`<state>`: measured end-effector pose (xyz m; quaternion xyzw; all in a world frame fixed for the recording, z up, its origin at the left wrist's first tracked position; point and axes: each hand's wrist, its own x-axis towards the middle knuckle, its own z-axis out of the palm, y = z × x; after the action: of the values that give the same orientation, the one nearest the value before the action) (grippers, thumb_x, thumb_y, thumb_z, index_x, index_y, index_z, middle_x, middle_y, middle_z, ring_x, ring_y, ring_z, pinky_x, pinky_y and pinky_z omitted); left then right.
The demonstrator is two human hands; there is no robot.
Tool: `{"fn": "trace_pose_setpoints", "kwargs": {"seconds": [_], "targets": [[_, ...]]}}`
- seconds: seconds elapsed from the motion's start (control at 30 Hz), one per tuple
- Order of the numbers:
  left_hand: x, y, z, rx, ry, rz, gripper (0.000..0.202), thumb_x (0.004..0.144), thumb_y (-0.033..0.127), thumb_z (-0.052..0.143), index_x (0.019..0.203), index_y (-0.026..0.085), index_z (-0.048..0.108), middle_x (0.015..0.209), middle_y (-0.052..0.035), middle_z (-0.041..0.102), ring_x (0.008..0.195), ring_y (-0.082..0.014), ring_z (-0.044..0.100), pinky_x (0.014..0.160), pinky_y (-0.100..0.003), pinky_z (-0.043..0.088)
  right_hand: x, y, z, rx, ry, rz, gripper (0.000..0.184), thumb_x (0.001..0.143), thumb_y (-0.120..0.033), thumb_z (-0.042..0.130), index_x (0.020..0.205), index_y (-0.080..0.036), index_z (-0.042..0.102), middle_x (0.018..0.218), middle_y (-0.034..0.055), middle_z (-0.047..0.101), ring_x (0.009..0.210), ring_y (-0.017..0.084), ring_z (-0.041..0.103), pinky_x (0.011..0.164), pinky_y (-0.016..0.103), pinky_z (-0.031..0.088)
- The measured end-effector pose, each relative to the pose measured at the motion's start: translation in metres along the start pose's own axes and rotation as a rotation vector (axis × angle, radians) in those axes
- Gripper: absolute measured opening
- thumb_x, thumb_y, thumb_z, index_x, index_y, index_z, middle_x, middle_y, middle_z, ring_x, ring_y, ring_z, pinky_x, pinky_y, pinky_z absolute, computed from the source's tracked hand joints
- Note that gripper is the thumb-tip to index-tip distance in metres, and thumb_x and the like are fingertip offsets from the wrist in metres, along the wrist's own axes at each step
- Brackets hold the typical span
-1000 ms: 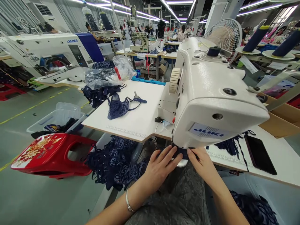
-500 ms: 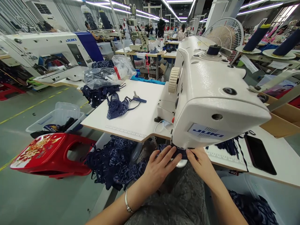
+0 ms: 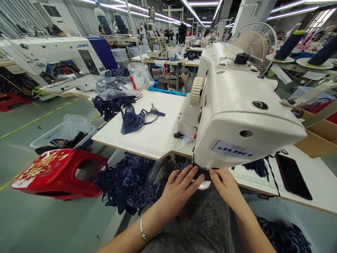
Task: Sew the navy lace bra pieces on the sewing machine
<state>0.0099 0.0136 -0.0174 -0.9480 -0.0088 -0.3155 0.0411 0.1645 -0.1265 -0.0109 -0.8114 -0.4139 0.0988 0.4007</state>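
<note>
Only the viewpoint had shifted slightly since the earlier frame; both hands stayed nearly in place at lower centre. The left hand (image 3: 177,191) lay with fingers spread on a strip of navy cloth (image 3: 206,173). The right hand (image 3: 223,181) touched the strip's right end with its fingertips; whether they pinched it, one could not tell. Fingers and the white sewing machine (image 3: 250,105) above hid most of the strip. At lower right, a dark heap (image 3: 284,233) was cut off by the frame.
</note>
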Motion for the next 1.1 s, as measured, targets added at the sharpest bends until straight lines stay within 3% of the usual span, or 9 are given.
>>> {"fn": "trace_pose_setpoints", "kwargs": {"seconds": [0.4, 0.6, 0.87, 1.03, 1.1], "targets": [[-0.002, -0.001, 0.0, -0.051, 0.002, -0.038, 0.033, 0.101, 0.017, 0.04, 0.126, 0.027, 0.058, 0.135, -0.0063, 0.058, 0.131, -0.0171, 0.045, 0.103, -0.032, 0.027, 0.0, -0.001, 0.001, 0.016, 0.03, -0.08, 0.034, 0.099, -0.038, 0.038, 0.076, -0.022, 0.057, 0.082, 0.0071, 0.06, 0.085, 0.028, 0.055, 0.073, 0.041, 0.042], [-0.007, 0.0, 0.004, -0.088, 0.008, -0.064, 0.037, 0.098, 0.01, 0.043, 0.129, 0.025, 0.056, 0.136, -0.0078, 0.057, 0.133, -0.0184, 0.043, 0.106, -0.035, 0.026, -0.002, -0.002, 0.001, -0.029, -0.006, -0.023, 0.043, 0.101, -0.043, 0.035, 0.068, -0.022, 0.051, 0.07, 0.0047, 0.052, 0.073, 0.025, 0.052, 0.062, 0.037, 0.04], [-0.005, 0.003, 0.004, -0.125, -0.011, -0.065, 0.038, 0.098, 0.013, 0.043, 0.132, 0.025, 0.055, 0.134, -0.0094, 0.056, 0.132, -0.0203, 0.045, 0.106, -0.036, 0.028, -0.004, -0.01, -0.001, 0.108, 0.039, -0.074, 0.026, 0.102, -0.037, 0.036, 0.1, -0.022, 0.057, 0.1, 0.0083, 0.058, 0.1, 0.026, 0.054, 0.082, 0.038, 0.046], [-0.001, 0.007, 0.004, -0.146, 0.004, -0.073, 0.039, 0.097, 0.011, 0.044, 0.132, 0.025, 0.055, 0.129, -0.0108, 0.057, 0.13, -0.022, 0.046, 0.105, -0.037, 0.031, -0.007, -0.012, -0.001, 0.214, 0.082, 0.046, 0.023, 0.1, -0.043, 0.041, 0.092, -0.022, 0.049, 0.081, 0.0025, 0.052, 0.073, 0.02, 0.053, 0.06, 0.029, 0.044], [0.0, 0.008, 0.005, -0.121, 0.008, -0.062, 0.038, 0.096, 0.012, 0.046, 0.13, 0.026, 0.056, 0.128, -0.0103, 0.058, 0.128, -0.0228, 0.047, 0.104, -0.038, 0.032, -0.007, -0.012, 0.0, 0.241, 0.097, 0.066, 0.022, 0.099, -0.043, 0.042, 0.094, -0.022, 0.049, 0.081, 0.0019, 0.051, 0.072, 0.019, 0.053, 0.059, 0.028, 0.043]]}}
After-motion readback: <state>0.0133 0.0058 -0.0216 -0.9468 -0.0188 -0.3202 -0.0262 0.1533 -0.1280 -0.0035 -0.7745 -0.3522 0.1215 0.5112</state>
